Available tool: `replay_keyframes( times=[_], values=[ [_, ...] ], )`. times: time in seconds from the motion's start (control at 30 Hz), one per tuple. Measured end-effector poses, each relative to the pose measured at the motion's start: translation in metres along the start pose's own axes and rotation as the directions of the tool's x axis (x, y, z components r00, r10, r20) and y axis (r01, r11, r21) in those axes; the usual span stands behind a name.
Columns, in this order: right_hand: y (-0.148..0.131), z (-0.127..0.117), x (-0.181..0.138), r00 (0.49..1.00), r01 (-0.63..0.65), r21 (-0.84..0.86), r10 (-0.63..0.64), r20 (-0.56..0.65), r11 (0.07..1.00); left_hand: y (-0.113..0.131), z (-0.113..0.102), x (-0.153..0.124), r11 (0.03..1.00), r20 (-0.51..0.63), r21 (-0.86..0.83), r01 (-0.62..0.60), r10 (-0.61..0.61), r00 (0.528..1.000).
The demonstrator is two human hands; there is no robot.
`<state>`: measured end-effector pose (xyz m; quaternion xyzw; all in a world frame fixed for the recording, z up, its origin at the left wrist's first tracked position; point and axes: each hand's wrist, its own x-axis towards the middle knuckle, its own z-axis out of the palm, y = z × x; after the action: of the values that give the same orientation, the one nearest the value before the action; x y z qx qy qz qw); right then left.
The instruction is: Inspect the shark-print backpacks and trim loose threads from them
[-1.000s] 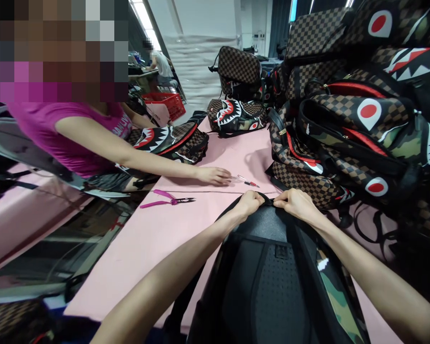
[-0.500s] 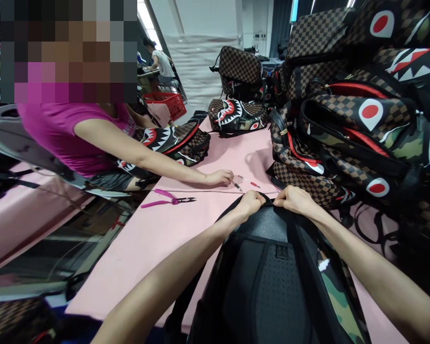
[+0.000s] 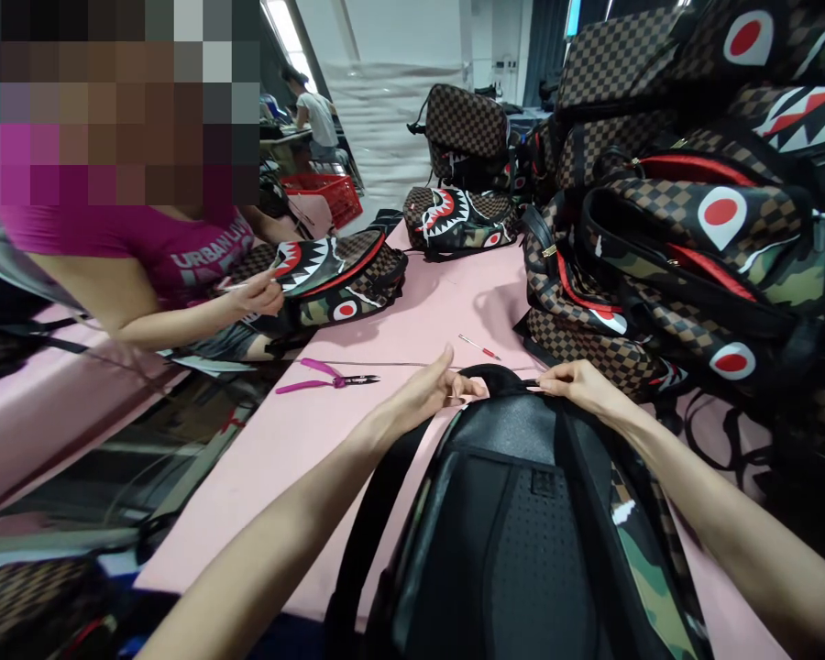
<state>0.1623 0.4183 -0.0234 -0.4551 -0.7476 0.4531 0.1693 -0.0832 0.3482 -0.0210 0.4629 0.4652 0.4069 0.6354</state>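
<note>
A pink surface carries everything, and the black backpack lying on its near edge serves as the landmark. The backpack lies face down with its padded back panel and shoulder straps up and its top end pointing away from the person. This puts the carry loop at arm's reach and in plain sight.

To the right of the backpack and beyond it rises a pile of checkered backpacks with shark mouths. They are stacked close together, which leaves the middle of the surface bare. To the far left of the backpack a co-worker in a magenta shirt leans over another shark-mouth backpack, with one hand drawn in close to the chest around a thin stick-like item that is too small to name.

At the backpack's top end, the right hand has its fingers pinched on the right end of the carry loop, apparently to hold it taut and steady. The left hand is at the loop's left end with its fingers released, stretched flat against it and the thumb lifted. It touches the loop and does not clasp it.

Just left of the backpack's top lie pink-handled snips, blades pointing toward it, within easy reach of the left hand. Just beyond the top lies a slim red-and-white pen, apart from both hands.
</note>
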Motion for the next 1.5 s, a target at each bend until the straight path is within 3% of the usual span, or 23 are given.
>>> replay_keyframes(
  times=[0.07,0.13,0.27,0.33,0.47,0.6,0.67,0.83,0.9,1.13,1.33,1.5],
  values=[
    [0.003,0.0,-0.002,1.0,0.018,0.022,-0.017,-0.021,1.0,-0.003,-0.006,-0.015,0.986,-0.095,0.157,-0.055,0.07,0.993],
    [0.001,0.001,-0.006,0.995,0.012,-0.074,-0.019,-0.097,0.997,-0.007,-0.009,-0.024,0.934,-0.147,0.355,-0.051,0.109,0.983],
    [-0.016,0.01,-0.024,0.965,0.011,-0.388,-0.111,-0.236,0.922,-0.014,-0.009,-0.033,0.872,-0.022,0.488,-0.034,0.052,0.998],
    [-0.028,0.021,-0.032,0.96,0.065,-0.501,-0.192,-0.206,0.863,-0.018,-0.007,-0.036,0.821,-0.047,0.568,-0.051,0.095,0.994],
    [-0.048,0.048,-0.037,0.958,0.141,-0.616,-0.264,-0.112,0.775,-0.029,-0.001,-0.04,0.632,-0.136,0.773,-0.056,0.25,0.959],
    [-0.059,0.068,-0.033,0.948,0.174,-0.687,-0.308,-0.076,0.705,-0.04,0.003,-0.044,0.427,-0.147,0.904,0.015,0.279,0.949],
    [-0.062,0.075,-0.031,0.944,0.19,-0.722,-0.325,-0.051,0.665,-0.043,0.003,-0.044,0.378,-0.185,0.923,0.065,0.291,0.939],
    [-0.067,0.087,-0.026,0.942,0.196,-0.779,-0.335,-0.019,0.595,-0.041,0.0,-0.037,0.678,-0.403,0.707,0.203,0.15,0.903],
    [-0.067,0.091,-0.024,0.941,0.198,-0.793,-0.337,-0.01,0.576,-0.041,-0.002,-0.034,0.73,-0.421,0.647,0.221,0.1,0.902],
    [-0.077,0.098,-0.022,0.942,0.227,-0.838,-0.332,0.059,0.497,-0.048,-0.006,-0.031,0.783,-0.439,0.578,0.232,0.059,0.896],
    [-0.093,0.101,-0.024,0.945,0.227,-0.884,-0.313,0.098,0.408,-0.041,-0.002,-0.033,0.769,-0.453,0.59,0.246,0.063,0.889],
    [-0.101,0.106,-0.026,0.946,0.24,-0.886,-0.302,0.121,0.397,-0.036,0.003,-0.036,0.74,-0.465,0.618,0.267,0.07,0.883]
  ],
)
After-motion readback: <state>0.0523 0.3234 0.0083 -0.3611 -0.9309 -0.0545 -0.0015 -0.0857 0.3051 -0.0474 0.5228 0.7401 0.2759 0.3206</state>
